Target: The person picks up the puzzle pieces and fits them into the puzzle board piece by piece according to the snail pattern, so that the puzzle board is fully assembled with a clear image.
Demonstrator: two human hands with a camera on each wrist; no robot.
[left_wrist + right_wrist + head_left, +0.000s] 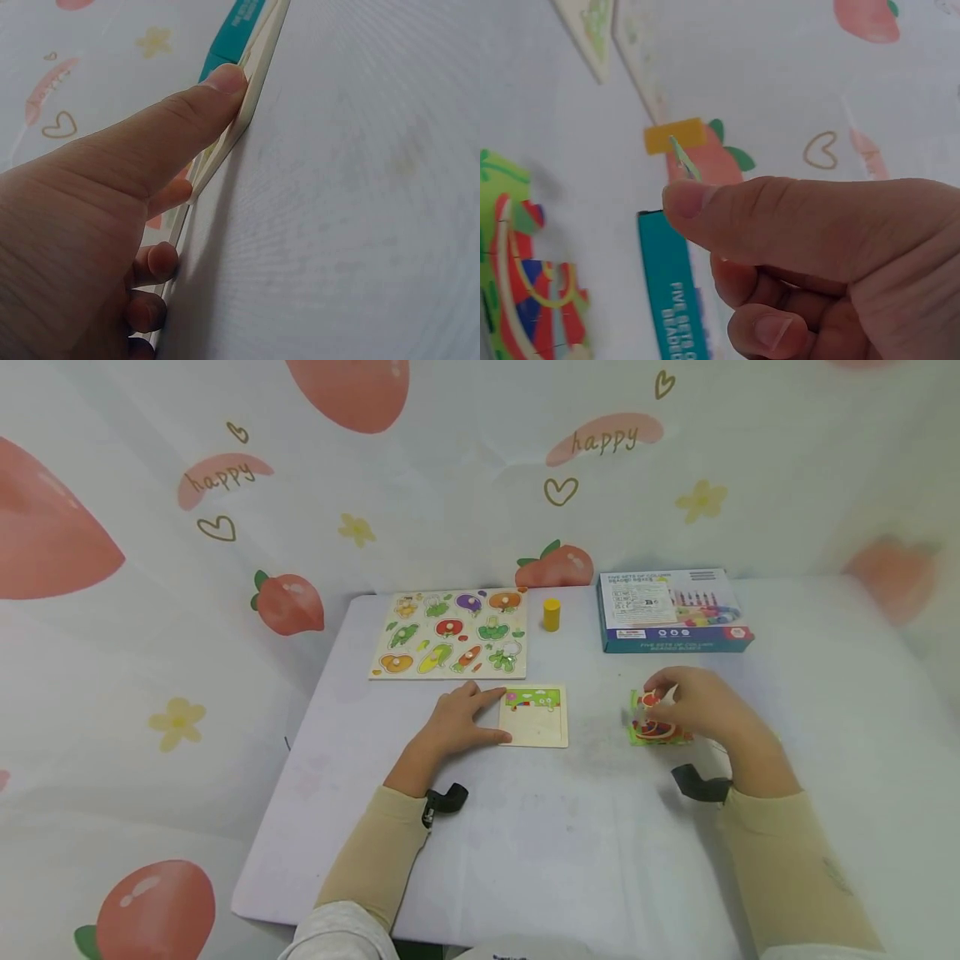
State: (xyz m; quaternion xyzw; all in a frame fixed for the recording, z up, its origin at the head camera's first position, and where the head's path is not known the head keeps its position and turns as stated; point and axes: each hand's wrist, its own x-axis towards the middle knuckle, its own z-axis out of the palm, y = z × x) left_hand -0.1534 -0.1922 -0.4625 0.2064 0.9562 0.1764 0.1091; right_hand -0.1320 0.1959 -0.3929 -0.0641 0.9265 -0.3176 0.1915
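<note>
My left hand [459,722] rests at the left side of a small square wooden puzzle board [534,727], its thumb and forefinger spread and touching that edge. A strip of green picture pieces [543,697] lies along the top of the board; below it the wood is bare. In the right wrist view, my right hand [802,247] pinches a thin puzzle piece [681,159] between thumb and fingers, seen nearly edge-on. Under that hand in the head view lie several colourful puzzle pieces [660,732], red, green and blue, partly hidden by the fingers.
A vegetable peg board [382,664] lies behind the small board. A yellow cylinder [551,615] stands to the right of the peg board. Farther right is a teal-sided bead game box [675,610]. White cloth [570,843] covers the table.
</note>
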